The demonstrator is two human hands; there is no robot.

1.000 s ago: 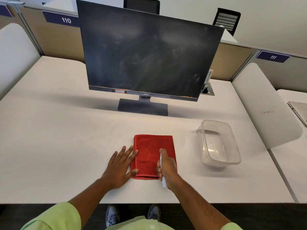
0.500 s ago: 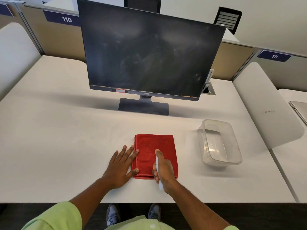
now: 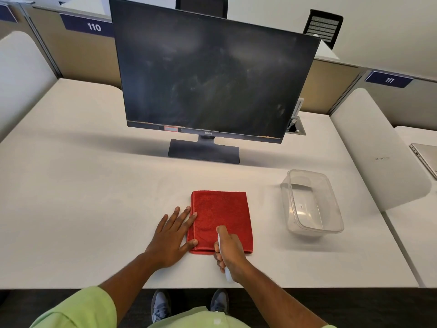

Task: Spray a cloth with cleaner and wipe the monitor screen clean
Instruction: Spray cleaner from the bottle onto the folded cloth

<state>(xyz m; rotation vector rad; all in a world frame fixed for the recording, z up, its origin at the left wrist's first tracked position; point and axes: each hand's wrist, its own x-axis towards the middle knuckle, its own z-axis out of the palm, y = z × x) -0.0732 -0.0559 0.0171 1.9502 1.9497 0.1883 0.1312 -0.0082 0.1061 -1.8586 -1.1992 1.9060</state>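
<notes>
A folded red cloth [image 3: 222,214] lies flat on the white desk [image 3: 82,185] in front of me. My left hand [image 3: 172,237] rests flat beside it, fingers straight, with fingertips and thumb touching the cloth's left edge. My right hand [image 3: 230,252] grips a small white spray bottle [image 3: 227,275] over the cloth's near right corner, index finger stretched along its top; most of the bottle is hidden in the hand. Behind the cloth stands a dark monitor [image 3: 212,74] with a smeared, dusty screen.
A clear plastic container [image 3: 312,202] sits to the right of the cloth. The monitor's flat base [image 3: 203,151] is behind the cloth. Padded dividers flank the desk, and a laptop [image 3: 425,159] lies on the neighbouring desk at far right. The desk's near edge runs just below my wrists.
My right hand with the spray bottle has shifted a little to the left over the cloth's near edge. The left hand and the cloth have stayed in place.
</notes>
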